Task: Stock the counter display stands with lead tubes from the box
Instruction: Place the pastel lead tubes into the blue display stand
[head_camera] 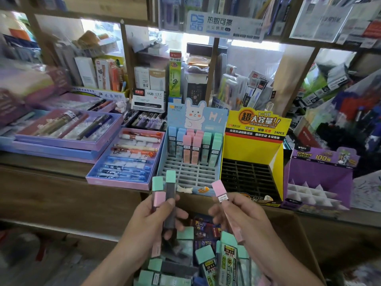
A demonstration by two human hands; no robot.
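Note:
My left hand (152, 221) grips a bunch of three lead tubes (170, 190), two with green caps and one with a pink cap, held upright below the counter edge. A single pink-capped lead tube (221, 193) is pinched in my right hand (243, 219), tilted to the left. The cardboard box (305, 240) under my hands holds several more green-capped tubes (208, 259). On the counter stands a blue rabbit display stand (185, 172) with blue, pink and green tubes in its back rows and bare slots in front. Beside it stand a yellow display stand (253, 174) and a purple display stand (317, 190), both with bare slots.
Pink and purple trays of pens (127, 159) lie on the counter to the left of the blue stand. Shelves behind hold crowded stationery boxes. The wooden counter edge (82, 174) runs between my hands and the stands.

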